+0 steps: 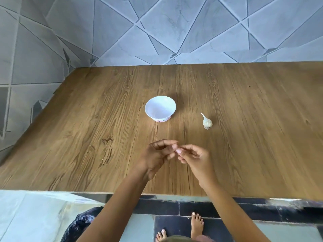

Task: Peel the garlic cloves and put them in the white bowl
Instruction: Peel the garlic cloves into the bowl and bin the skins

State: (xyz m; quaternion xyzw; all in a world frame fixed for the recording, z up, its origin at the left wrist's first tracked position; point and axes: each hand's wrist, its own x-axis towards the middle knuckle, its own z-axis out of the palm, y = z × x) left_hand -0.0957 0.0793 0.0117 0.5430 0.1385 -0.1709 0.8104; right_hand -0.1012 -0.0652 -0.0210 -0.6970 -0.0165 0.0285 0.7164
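**Q:** Wood-grain desk (87,128), is it?

**A:** Yes, brown, with dark knots and long streaks running away from the person. Behind it is a wall (174,28) of grey marbled tiles cut into triangles, with thin dark seams.

**Q:** Where is the garlic?

**A:** The garlic (207,122) is one whole bulb, papery and off-white. It lies on its side on the desk, with its thin dry stalk pointing up and to the left. It sits right of the bowl and apart from it, and neither hand touches it.

**Q:** And the bowl?

**A:** The bowl (160,108) is white, round and glossy. It has a scalloped rim and a small reddish print at its foot. It stands upright near the middle of the desk.

**Q:** The hands?

**A:** Both are over the near part of the desk, closer to the person than the bowl. The left hand (157,157) and right hand (194,158) meet at the fingertips. Their fingers are curled, with each thumb and forefinger drawn together. I cannot tell whether a clove is pinched there, because only pale nails show.

**Q:** Further out?

**A:** Below the desk's near edge is a floor (174,210) of dark and pale tiles, with two bare feet (197,224) on it. A crinkled black bag (78,224) sits at the left, and a pale sheet (26,215) lies beside it.
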